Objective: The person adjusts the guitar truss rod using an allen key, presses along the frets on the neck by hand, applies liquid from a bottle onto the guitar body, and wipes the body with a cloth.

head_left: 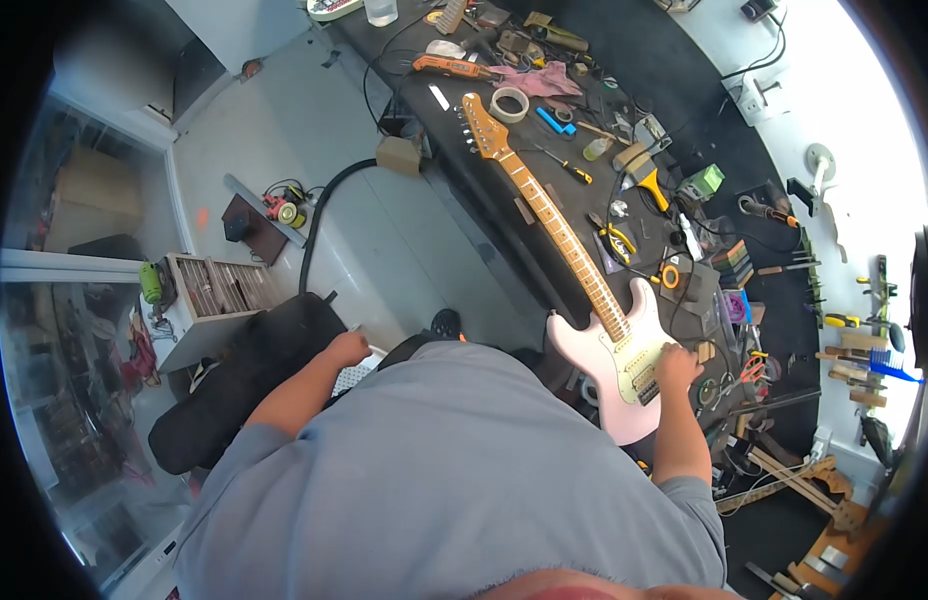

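Note:
A pale pink electric guitar [616, 392] with a maple neck lies along the edge of the dark workbench, its headstock pointing away from me. My right hand [676, 368] rests over the guitar's body beside the bridge [644, 382]. Its fingers are curled, and what they hold, if anything, is hidden. Off to the other side, my left hand [348, 349] is closed near a long black case [249, 375]. Whether anything small sits inside that fist cannot be made out. A white, patterned object [359, 370] shows partly beneath it, mostly covered by my body.
The cluttered bench holds a tape roll [509, 105], a screwdriver [566, 165], pliers [618, 240], a yellow-handled brush [652, 187], scissors [752, 370] and a pink cloth [539, 80]. A black hose [312, 225] crosses the floor. A wooden drawer unit [219, 290] stands left.

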`<state>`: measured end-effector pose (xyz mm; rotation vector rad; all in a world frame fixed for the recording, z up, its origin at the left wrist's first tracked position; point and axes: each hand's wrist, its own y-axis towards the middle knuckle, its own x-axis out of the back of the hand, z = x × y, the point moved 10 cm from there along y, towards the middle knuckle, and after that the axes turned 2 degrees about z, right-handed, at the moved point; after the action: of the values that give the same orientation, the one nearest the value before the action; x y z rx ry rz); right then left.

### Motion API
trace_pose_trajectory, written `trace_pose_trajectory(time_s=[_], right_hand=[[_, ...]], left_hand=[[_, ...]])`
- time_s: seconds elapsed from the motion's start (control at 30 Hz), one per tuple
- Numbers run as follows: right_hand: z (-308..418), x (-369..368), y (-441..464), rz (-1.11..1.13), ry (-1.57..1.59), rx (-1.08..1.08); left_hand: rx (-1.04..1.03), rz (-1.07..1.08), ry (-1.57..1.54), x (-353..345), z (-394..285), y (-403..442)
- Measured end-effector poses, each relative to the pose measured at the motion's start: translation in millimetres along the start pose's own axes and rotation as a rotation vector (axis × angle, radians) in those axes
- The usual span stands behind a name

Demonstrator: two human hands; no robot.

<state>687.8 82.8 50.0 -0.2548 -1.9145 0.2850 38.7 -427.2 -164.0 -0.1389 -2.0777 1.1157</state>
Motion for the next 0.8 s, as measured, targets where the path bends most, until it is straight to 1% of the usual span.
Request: trace_pose_trajectory(time_s=[0.07,0.1,0.13,0.2,0.23,0.33,0.37,0.47,0.5,0.57,0.63,0.73,0.8], right_hand=[[-11,22,-5,-0.030,0.055,-0.083],[-6,16,0,-0.085,0.023,-0.046],[3,7,-1,-0.081,-0.011,-0.013],[21,1,-1,-0.083,-0.082,0.054],[21,3,-6,-0.089,-0.048,0.079],[3,20,-12,-0.092,0.005,0.028],[-16,10,-3,-0.102,0.076,-0.084],[-9,-5,7,-0.069,0.063,-0.140],[1,-11,8,-0.045,-0.001,-0.081],[7,-8,-2,-0.064,-0.006,-0.026],[11,15,-10,-0.111,-0.052,0.061],[-13,6,9,0.000,0.031,-0.131],[-5,-6,15,-0.016,-0.012,-0.072]], left_hand=[[-0.032,0.011,-0.049,11,-30,6],[-0.043,0.023,-0.066,22,-48,8],[-0.056,0.037,-0.080,27,-56,10],[-0.091,-0.018,-0.106,44,-65,15],[-0.108,-0.047,-0.123,51,-68,19],[-0.030,-0.038,-0.113,55,-49,25],[-0.015,-0.010,-0.077,53,-42,24],[0.030,0.049,0.029,52,-15,25],[0.049,0.057,0.056,52,-7,25],[0.060,0.066,0.085,50,1,26],[0.049,0.066,0.100,46,7,27],[-0.018,0.122,0.212,39,2,33],[-0.016,0.124,0.147,54,-13,30]])
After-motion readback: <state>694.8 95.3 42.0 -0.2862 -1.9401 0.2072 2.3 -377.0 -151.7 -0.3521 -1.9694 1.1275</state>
